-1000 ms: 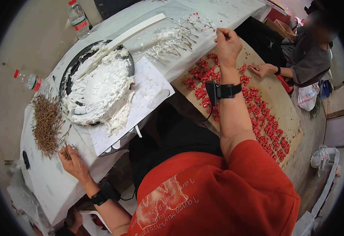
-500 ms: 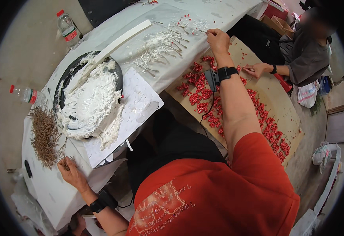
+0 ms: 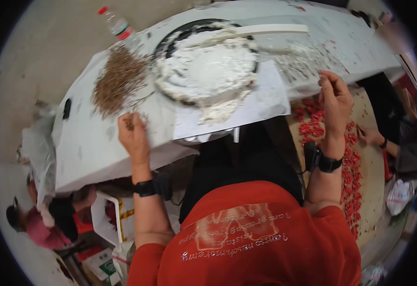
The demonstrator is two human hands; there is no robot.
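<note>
My left hand [image 3: 134, 136] is closed around a few short brown twigs, whose ends show at the fingers. Just beyond it lies a loose heap of thin brown twigs [image 3: 118, 81]. A black round tray [image 3: 159, 50] heaped with thick white paste [image 3: 208, 66] stands between my hands, with a long white strip [image 3: 280, 29] lying across its far side. My right hand [image 3: 337, 97] is raised at the table's edge, fingers pinched; whether anything small is between them is blurred. Past its fingertips, white-coated twig sprigs [image 3: 303, 57] are spread over the table sheet.
White paper [image 3: 272, 93] lies beneath the tray. On the right, bunches of red berries [image 3: 351, 190] cover a tan board [image 3: 369, 190], where another person's hand [image 3: 371, 137] reaches in. A plastic bottle [image 3: 118, 25] stands at the back left; a white box [image 3: 104, 209] sits below the table.
My right hand has drawn back from the far sprigs toward my body. My left hand still holds twigs. The view has turned, shifting the table and bringing another person into the lower left.
</note>
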